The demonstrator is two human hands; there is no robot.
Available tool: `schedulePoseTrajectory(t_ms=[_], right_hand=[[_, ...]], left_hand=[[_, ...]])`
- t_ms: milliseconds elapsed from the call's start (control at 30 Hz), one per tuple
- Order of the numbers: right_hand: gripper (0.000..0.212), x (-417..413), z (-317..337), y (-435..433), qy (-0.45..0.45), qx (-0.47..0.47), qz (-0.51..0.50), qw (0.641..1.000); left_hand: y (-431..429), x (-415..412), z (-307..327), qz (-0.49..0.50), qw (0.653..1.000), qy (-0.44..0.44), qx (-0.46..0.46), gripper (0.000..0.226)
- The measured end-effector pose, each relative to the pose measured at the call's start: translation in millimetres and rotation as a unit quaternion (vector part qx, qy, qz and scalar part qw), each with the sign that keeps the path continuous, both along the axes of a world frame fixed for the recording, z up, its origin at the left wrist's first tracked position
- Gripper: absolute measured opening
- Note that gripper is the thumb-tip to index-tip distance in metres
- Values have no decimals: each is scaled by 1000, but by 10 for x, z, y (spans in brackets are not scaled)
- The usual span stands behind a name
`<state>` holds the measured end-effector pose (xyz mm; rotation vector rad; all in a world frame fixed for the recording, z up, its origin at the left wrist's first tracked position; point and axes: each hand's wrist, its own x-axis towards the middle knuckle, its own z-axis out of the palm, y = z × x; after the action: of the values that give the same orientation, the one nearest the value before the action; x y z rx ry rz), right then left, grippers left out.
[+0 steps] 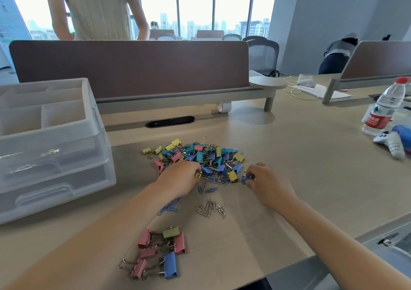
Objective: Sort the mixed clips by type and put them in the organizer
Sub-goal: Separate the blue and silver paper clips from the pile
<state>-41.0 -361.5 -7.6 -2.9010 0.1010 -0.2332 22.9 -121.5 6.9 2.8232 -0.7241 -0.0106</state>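
A mixed pile of coloured binder clips and paper clips point(200, 156) lies in the middle of the desk. My left hand point(178, 180) is at the pile's near left edge and pinches a small yellow binder clip point(198, 175). My right hand point(264, 183) is at the pile's near right edge, fingers curled round a small blue binder clip point(244, 179). Nearer me lie a group of silver paper clips point(211, 208), blue paper clips point(170, 206) partly hidden by my left forearm, and large binder clips point(160, 252). The translucent white organizer point(89, 120) stands at the left.
A desk divider point(133, 65) runs behind the pile, with a person standing beyond it. A tape roll point(223, 107) sits under the divider. At the right stand a water bottle point(384, 109) and a white game controller point(391, 145). The desk's front edge is near my elbows.
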Motion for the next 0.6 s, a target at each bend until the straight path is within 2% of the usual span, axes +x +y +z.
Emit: schedulePoseTrajectory(t_ms=[133, 200, 300, 433, 600], right_hand=[[20, 42, 4, 42, -16, -21, 6, 1000], [28, 69, 20, 107, -36, -17, 40, 998], [37, 138, 21, 212, -13, -45, 110, 993], [33, 257, -32, 251, -5, -89, 145, 985], [29, 251, -20, 222, -43, -41, 144, 988]], left_hand=[[21, 11, -12, 8, 1000, 2, -3, 21], [38, 13, -29, 12, 1000, 5, -6, 14], [77, -4, -44, 11, 1000, 6, -17, 11], [80, -47, -6, 5, 999, 11, -46, 15], [-81, -105, 85, -14, 997, 23, -74, 23]])
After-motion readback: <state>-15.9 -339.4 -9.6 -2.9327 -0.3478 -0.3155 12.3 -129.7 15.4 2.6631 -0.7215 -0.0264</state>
